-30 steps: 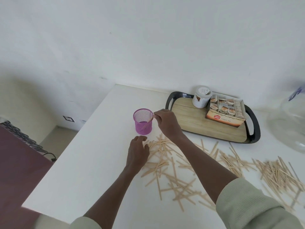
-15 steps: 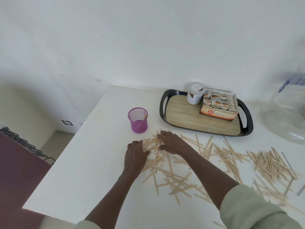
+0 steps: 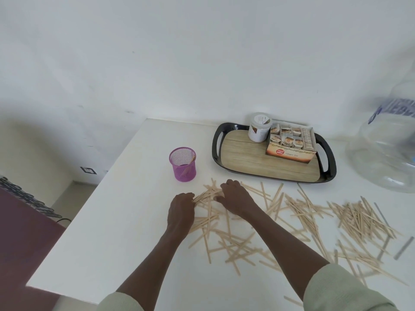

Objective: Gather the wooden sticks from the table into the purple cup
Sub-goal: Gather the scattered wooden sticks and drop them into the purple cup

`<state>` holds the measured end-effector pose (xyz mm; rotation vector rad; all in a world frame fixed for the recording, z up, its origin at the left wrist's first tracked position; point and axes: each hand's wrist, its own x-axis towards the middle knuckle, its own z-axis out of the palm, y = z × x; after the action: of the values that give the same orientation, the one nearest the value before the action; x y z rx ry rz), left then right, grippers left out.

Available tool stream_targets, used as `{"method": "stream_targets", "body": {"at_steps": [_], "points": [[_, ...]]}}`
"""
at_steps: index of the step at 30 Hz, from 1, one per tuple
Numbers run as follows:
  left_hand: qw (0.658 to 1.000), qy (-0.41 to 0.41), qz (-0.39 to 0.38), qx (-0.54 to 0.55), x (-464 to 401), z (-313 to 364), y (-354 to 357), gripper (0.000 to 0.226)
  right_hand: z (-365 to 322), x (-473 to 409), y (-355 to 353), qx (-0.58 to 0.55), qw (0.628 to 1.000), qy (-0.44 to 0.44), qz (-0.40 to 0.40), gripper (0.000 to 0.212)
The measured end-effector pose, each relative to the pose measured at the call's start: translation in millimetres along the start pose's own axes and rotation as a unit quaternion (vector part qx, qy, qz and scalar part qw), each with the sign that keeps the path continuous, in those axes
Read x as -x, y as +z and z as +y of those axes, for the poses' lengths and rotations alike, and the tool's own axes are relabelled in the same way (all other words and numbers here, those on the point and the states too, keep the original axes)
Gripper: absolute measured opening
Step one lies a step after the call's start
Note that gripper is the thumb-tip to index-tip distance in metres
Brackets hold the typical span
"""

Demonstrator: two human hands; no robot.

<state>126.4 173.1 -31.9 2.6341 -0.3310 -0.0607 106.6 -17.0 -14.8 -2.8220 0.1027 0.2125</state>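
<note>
**Q:** What do I have in front of me, and where are the hands?

**A:** I see a white bench [image 3: 116, 221] from above. The purple cup [image 3: 183, 164], a mesh pot, stands upright at about 11 o'clock from the hands, near them but not touching. My left hand [image 3: 180, 211] and right hand [image 3: 234, 199] lie side by side on the near-left end of the spread of wooden sticks [image 3: 247, 232]. Between them sits a small bundle of sticks [image 3: 207, 195]. The left hand's fingers curl against its end, the right hand covers the other end. Both seem to be closing on it, though I cannot tell how firm the hold is.

**Q:** How far along am I?

**A:** Barely started, by my judgement. One or two sticks lean inside the cup. Nearly all the rest lie loose on the bench, fanning from the hands out to 3 o'clock, with a dense heap [image 3: 363, 218] at the far right.

**Q:** Anything else nearby?

**A:** At 1 o'clock, a black tray [image 3: 216, 149] carries a white jar [image 3: 259, 126] and a box of tea bags [image 3: 290, 142]. A clear bottle [image 3: 386, 149] stands at 2 o'clock.
</note>
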Motion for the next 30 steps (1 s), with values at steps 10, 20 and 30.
{"method": "stream_targets", "body": {"at_steps": [10, 20, 30], "points": [[0.998, -0.044, -0.006, 0.048, -8, 2, 3, 0.027, -15, 4, 16, -0.028, 0.996, 0.072, 0.038, 0.031], [0.991, -0.033, -0.022, 0.126, -13, 14, -1, 0.02, 2, 2, 16, -0.053, 0.991, 0.108, 0.055, 0.008], [0.948, -0.18, -0.082, 0.249, -20, 36, 7, 0.026, 4, 9, -2, -0.184, 0.969, 0.156, 0.048, 0.043]]}}
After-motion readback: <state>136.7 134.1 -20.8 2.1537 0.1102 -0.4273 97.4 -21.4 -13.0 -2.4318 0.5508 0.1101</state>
